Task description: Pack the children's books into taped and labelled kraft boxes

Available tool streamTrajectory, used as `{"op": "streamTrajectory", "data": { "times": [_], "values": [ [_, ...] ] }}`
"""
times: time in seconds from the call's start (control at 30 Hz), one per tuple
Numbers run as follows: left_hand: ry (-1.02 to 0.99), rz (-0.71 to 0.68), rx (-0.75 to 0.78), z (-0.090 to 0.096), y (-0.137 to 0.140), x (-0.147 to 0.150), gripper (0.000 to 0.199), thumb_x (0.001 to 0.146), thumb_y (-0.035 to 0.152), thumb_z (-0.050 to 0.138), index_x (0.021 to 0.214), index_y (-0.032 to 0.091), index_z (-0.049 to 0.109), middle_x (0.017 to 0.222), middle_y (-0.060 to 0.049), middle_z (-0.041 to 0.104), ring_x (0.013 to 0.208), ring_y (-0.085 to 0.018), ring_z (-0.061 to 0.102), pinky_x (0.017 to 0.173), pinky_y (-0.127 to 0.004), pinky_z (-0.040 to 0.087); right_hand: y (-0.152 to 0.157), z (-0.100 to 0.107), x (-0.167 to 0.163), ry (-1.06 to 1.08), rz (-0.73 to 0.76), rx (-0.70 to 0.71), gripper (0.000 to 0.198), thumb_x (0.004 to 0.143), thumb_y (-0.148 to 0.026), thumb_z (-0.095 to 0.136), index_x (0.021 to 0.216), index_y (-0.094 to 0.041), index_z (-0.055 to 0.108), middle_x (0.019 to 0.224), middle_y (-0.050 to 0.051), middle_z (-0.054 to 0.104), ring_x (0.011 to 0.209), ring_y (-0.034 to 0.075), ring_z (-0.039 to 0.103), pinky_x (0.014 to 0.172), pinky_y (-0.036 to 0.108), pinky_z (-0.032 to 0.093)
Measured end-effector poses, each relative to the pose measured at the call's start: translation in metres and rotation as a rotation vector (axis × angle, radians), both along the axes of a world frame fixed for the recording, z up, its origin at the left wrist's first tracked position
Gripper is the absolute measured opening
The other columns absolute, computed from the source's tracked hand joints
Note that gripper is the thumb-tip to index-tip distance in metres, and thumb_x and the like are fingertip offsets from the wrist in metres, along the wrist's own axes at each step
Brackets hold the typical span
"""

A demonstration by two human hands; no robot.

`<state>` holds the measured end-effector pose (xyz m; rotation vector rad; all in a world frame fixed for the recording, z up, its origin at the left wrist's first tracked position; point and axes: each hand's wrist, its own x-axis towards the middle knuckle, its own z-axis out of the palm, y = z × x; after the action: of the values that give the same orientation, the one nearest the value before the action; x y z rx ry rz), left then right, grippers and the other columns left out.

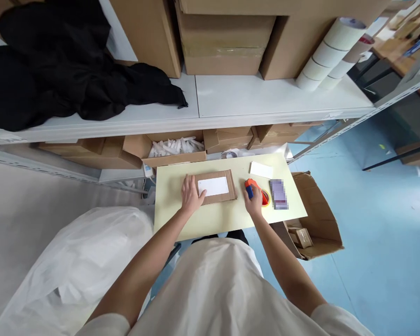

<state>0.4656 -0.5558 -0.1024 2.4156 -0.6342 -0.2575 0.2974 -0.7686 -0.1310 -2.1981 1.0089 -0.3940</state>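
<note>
A flat brown cardboard box (pixel 232 186) with a white label (pixel 213 186) on top lies on a small pale-yellow table (pixel 171 220). My left hand (pixel 192 195) grips its left end, the thumb resting at the label's edge and the fingers at the end of the box. To the right of the box, my right hand (pixel 254 201) is closed around an orange-red tape dispenser (pixel 252 182) with a blue part and a roll of tape. The dispenser is apart from the box, low over or on the tabletop; I cannot tell which.
A white card (pixel 261 170) and a pixelated purple item (pixel 279 194) lie on the table's right side. An open carton (pixel 318 214) stands right of it. Behind is a shelf (pixel 231 100) with boxes, tape rolls (pixel 331 53) and black cloth (pixel 56 65). A white bag (pixel 91 256) bulges at left.
</note>
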Motion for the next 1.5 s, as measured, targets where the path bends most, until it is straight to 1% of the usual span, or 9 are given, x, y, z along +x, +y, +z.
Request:
{"op": "streamTrajectory", "data": {
  "times": [0.2, 0.37, 0.57, 0.73, 0.87, 0.97, 1.07, 1.33, 1.5],
  "values": [
    [-0.154, -0.555, 0.179, 0.016, -0.055, -0.004, 0.115, 0.052, 0.061, 0.076, 0.145, 0.015, 0.027, 0.155, -0.021, 0.005, 0.141, -0.042, 0.003, 0.111, -0.058, 0.003, -0.029, -0.011, -0.041, 0.326, 0.051, -0.101, 0.043, 0.081, -0.039, 0.054, 0.115, -0.013, 0.052, 0.117, 0.018, 0.056, 0.113, 0.031, 0.049, 0.091, 0.042, 0.040],
    [-0.138, -0.734, 0.274, 0.008, -0.073, -0.005, 0.110, 0.053, 0.054, 0.078, 0.146, 0.022, 0.027, 0.156, -0.015, 0.008, 0.142, -0.041, 0.003, 0.110, -0.058, -0.004, -0.024, -0.020, -0.029, 0.595, 0.110, -0.022, 0.045, 0.085, -0.036, 0.052, 0.121, -0.010, 0.049, 0.099, 0.021, 0.063, 0.096, 0.033, 0.058, 0.082, 0.042, 0.040],
    [-0.103, -0.741, 0.364, 0.013, -0.058, -0.005, 0.110, 0.053, 0.055, 0.078, 0.145, 0.022, 0.028, 0.156, -0.015, 0.011, 0.141, -0.042, 0.006, 0.111, -0.058, -0.002, -0.026, -0.026, -0.026, 0.600, 0.194, 0.007, 0.025, 0.089, -0.027, 0.041, 0.105, -0.011, 0.053, 0.087, 0.016, 0.063, 0.084, 0.030, 0.059, 0.082, 0.041, 0.037],
    [0.037, -0.549, 0.235, 0.037, -0.089, -0.003, 0.076, 0.075, 0.053, 0.061, 0.138, 0.015, 0.040, 0.148, -0.018, 0.031, 0.137, -0.036, 0.025, 0.112, -0.053, 0.015, -0.034, -0.015, -0.051, 0.163, 0.238, 0.249, 0.022, 0.085, -0.040, 0.044, 0.078, -0.020, 0.050, 0.066, 0.003, 0.053, 0.063, 0.019, 0.051, 0.067, 0.033, 0.040],
    [0.479, -0.504, 0.054, 0.053, -0.151, 0.006, 0.074, 0.079, 0.044, 0.061, 0.141, 0.015, 0.034, 0.139, -0.018, 0.045, 0.119, -0.027, 0.052, 0.100, -0.043, 0.040, -0.042, -0.005, -0.069, -0.190, 0.213, 0.572, 0.035, 0.080, -0.054, 0.046, 0.069, -0.021, 0.046, 0.059, -0.002, 0.044, 0.052, 0.012, 0.041, 0.052, 0.027, 0.035],
    [0.946, -0.589, 0.059, 0.056, -0.192, 0.011, 0.062, 0.073, 0.042, 0.069, 0.125, 0.013, 0.055, 0.117, -0.015, 0.064, 0.104, -0.024, 0.062, 0.090, -0.039, 0.048, -0.050, -0.003, -0.072, -0.282, 0.211, 0.715, 0.038, 0.078, -0.057, 0.048, 0.072, -0.019, 0.050, 0.063, -0.001, 0.049, 0.055, 0.012, 0.043, 0.051, 0.026, 0.036],
    [1.122, -0.594, 0.066, 0.057, -0.215, 0.011, 0.045, 0.065, 0.039, 0.076, 0.101, 0.013, 0.069, 0.099, -0.010, 0.071, 0.093, -0.021, 0.065, 0.086, -0.037, 0.051, -0.058, -0.004, -0.069, -0.295, 0.232, 0.743, 0.037, 0.077, -0.055, 0.050, 0.071, -0.019, 0.051, 0.062, -0.001, 0.049, 0.055, 0.012, 0.043, 0.052, 0.026, 0.035],
    [1.486, -0.375, 0.097, 0.036, -0.215, 0.012, 0.039, 0.044, 0.034, 0.088, 0.074, 0.014, 0.071, 0.073, -0.003, 0.072, 0.065, -0.012, 0.064, 0.070, -0.027, 0.052, -0.071, -0.010, -0.062, -0.328, 0.324, 0.815, 0.030, 0.073, -0.049, 0.052, 0.067, -0.020, 0.046, 0.062, -0.002, 0.041, 0.056, 0.012, 0.038, 0.053, 0.026, 0.033],
    [1.539, -0.333, 0.075, 0.024, -0.205, 0.011, 0.038, 0.052, 0.039, 0.085, 0.077, 0.014, 0.073, 0.079, -0.006, 0.073, 0.071, -0.014, 0.065, 0.075, -0.029, 0.050, -0.071, -0.012, -0.063, -0.348, 0.359, 0.833, 0.028, 0.073, -0.045, 0.053, 0.064, -0.020, 0.044, 0.061, -0.002, 0.039, 0.058, 0.012, 0.037, 0.054, 0.026, 0.033]
  ]
}}
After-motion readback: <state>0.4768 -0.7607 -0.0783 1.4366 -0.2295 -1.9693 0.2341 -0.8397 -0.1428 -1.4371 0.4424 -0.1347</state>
